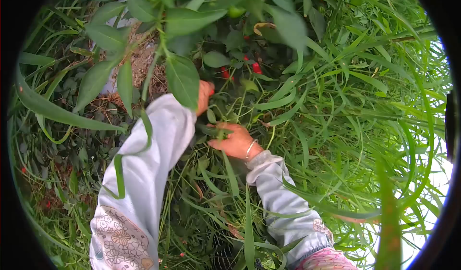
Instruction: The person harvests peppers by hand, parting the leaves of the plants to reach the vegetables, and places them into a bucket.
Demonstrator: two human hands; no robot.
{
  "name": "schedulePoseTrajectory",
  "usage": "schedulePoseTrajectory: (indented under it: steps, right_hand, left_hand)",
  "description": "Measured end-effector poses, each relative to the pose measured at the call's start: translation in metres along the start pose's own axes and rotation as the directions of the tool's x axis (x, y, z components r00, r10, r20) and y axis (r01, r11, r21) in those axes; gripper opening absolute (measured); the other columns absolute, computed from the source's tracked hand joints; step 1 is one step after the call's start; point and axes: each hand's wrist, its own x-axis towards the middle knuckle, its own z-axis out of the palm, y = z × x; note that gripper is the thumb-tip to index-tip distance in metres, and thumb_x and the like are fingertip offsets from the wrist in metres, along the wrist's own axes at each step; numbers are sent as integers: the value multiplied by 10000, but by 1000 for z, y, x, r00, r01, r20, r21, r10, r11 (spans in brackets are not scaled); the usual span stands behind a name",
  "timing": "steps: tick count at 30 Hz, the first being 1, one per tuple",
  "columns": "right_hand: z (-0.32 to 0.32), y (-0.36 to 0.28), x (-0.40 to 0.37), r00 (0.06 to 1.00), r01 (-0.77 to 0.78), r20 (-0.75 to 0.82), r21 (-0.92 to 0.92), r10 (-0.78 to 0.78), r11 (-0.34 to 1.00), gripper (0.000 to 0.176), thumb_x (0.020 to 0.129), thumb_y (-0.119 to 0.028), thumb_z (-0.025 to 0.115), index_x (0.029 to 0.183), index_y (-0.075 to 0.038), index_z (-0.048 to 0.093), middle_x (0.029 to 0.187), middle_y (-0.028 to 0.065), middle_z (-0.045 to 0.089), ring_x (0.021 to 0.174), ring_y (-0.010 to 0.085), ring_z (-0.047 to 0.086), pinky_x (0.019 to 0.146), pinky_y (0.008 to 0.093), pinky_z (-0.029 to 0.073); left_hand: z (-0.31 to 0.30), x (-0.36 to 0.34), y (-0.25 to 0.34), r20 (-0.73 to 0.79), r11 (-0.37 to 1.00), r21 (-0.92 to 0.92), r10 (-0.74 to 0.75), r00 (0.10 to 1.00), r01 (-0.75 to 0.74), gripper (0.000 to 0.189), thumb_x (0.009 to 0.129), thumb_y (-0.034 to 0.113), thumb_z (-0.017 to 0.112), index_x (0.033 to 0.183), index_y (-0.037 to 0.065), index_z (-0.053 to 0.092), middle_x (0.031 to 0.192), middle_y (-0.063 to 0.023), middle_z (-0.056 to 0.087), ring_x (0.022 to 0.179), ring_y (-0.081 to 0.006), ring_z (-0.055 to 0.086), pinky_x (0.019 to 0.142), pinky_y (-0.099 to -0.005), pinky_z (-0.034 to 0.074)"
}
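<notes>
My left hand (204, 98) reaches in among the pepper plants, its wrist partly covered by a broad green leaf (182, 78). Its fingers look curled, and a bit of red, apparently a chili pepper (211, 92), shows at their edge. Just below and to the right is my right hand (235, 142), with a bracelet (250, 148) at the wrist. Its thumb and fingers point left and stand apart, with green leaves (216, 132) across and between them. Red chili peppers (256, 68) hang beyond both hands.
Tall grass (345, 107) crowds the right side. Large leaves (192, 20) hang close in front at the top. Bare soil (142, 59) and pale sheeting (109, 85) show at upper left. Long blades (62, 114) cross in front of my left sleeve (149, 159).
</notes>
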Motion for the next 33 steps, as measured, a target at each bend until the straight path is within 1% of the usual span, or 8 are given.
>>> schedulePoseTrajectory:
  steps: [6, 7, 10, 16, 25, 29, 31, 33]
  right_hand:
    - [-58, -41, -39, 968, -243, 130, 305, 213, 921, 477, 740, -425, 644, 1010, -34, 606, 668, 119, 624, 752, 257, 630, 720, 356, 486]
    - [-76, -65, -42, 917, -384, 155, 90, 368, 919, 428, 725, -337, 667, 1028, -43, 594, 718, 141, 628, 715, 279, 620, 671, 368, 483]
    - [-72, -54, -45, 986, -139, -123, -227, 114, 964, 374, 717, -176, 687, 1074, -113, 594, 723, 55, 615, 603, 104, 556, 606, 252, 466]
    - [-76, -46, -56, 976, -125, -213, -414, 38, 902, 468, 688, -165, 678, 1137, -191, 545, 837, 106, 633, 734, 289, 610, 680, 359, 484]
    - [-75, -56, -45, 1000, 8, 4, -779, -9, 627, 573, 699, -182, 651, 1235, -249, 460, 934, 110, 624, 804, 282, 629, 683, 414, 487]
    - [-79, -45, -43, 999, -2, 19, -790, 27, 613, 497, 705, -106, 611, 1174, -229, 502, 989, 74, 619, 852, 263, 624, 712, 399, 487]
    - [-83, -41, -48, 1000, 22, 27, -749, -4, 662, 485, 691, -133, 652, 1146, -219, 509, 997, 70, 615, 843, 276, 619, 707, 397, 490]
    - [-88, -41, -50, 998, 58, 35, -711, -48, 700, 495, 673, -151, 698, 1126, -211, 509, 1004, 73, 614, 839, 293, 611, 694, 394, 494]
  left_hand:
    - [9, -46, 37, -29, 921, -355, -185, 982, 163, 251, 736, 72, 567, 978, 99, 628, 862, -174, 625, 776, -354, 608, 668, -415, 489]
    - [9, -51, 44, -70, 912, -376, -204, 977, 163, 232, 747, 105, 567, 973, 102, 620, 844, -167, 625, 767, -352, 606, 662, -421, 488]
    - [16, -74, 64, -116, 826, -537, -274, 955, 172, 233, 749, 129, 573, 978, 111, 614, 842, -164, 622, 758, -348, 605, 658, -426, 488]
    - [37, -100, 99, -180, 709, -699, -301, 937, 94, 324, 755, 120, 582, 1078, 114, 580, 914, -142, 622, 787, -338, 608, 690, -413, 495]
    - [19, -92, 94, -29, 692, -714, -174, 984, 102, 323, 751, 112, 572, 1071, 78, 592, 864, -153, 634, 778, -333, 609, 704, -402, 495]
    - [64, -66, 39, 6, 306, -952, -35, 999, 16, 257, 769, 131, 567, 1016, 122, 636, 862, -153, 643, 751, -303, 623, 698, -372, 499]
    - [10, -56, 29, 148, 566, -754, -347, 926, 333, 255, 768, 115, 569, 1008, 65, 639, 879, -104, 643, 799, -267, 606, 774, -345, 485]
    - [68, -26, 4, -90, 895, -422, -199, 976, 144, 203, 771, 113, 561, 950, 52, 635, 893, -110, 631, 811, -286, 601, 760, -370, 484]
